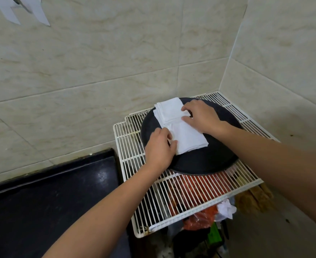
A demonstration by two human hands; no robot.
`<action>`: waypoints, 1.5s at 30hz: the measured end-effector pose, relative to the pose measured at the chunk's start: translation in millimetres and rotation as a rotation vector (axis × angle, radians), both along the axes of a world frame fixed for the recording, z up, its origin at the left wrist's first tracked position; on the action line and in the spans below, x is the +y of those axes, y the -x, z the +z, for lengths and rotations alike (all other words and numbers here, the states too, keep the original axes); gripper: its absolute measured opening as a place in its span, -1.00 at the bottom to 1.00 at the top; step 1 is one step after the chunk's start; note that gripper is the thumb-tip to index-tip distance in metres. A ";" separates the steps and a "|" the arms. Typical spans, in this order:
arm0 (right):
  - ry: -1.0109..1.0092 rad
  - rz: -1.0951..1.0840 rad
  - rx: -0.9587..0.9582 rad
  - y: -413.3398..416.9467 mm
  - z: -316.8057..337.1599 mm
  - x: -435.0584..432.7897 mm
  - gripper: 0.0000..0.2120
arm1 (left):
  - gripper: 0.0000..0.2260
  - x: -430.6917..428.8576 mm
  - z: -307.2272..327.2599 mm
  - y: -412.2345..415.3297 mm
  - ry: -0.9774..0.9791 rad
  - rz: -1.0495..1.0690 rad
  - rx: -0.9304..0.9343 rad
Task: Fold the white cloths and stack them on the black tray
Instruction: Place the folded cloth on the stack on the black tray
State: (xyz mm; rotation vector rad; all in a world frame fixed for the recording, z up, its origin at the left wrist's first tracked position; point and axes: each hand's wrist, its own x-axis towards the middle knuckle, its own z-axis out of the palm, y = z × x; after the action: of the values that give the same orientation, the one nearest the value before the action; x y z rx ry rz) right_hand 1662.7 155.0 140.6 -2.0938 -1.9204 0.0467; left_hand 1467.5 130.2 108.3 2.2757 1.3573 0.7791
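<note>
The left hand (159, 148) has its grip closed on the near left corner of the white cloths (179, 125), thumb on top and fingers curled around the edge. The right hand (201, 116) grips the right edge of the pile near its middle, thumb and forefinger pinched on the fabric where the far stack meets the near one, the other fingers loosely curved. The cloths lie folded in two overlapping piles running from the centre of the frame toward the upper middle, on the left part of the round black tray (205, 161). The tray sits on a white wire rack (172, 198) right of centre, in the corner of tiled walls (79, 62). A black tabletop (42, 192) fills the lower left. Red and white bags show beneath the rack.
</note>
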 end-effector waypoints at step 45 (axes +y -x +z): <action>0.037 1.168 -0.115 493.0 -31.6 -188.5 -0.77 | -0.85 -337.5 -42.5 493.9 0.250 0.931 0.569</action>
State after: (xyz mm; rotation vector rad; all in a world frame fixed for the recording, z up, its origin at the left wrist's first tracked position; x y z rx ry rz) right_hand 1169.6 -33.6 108.9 -0.7299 -2.9113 0.2050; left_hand 973.6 -207.4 65.8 1.6458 2.6647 0.1330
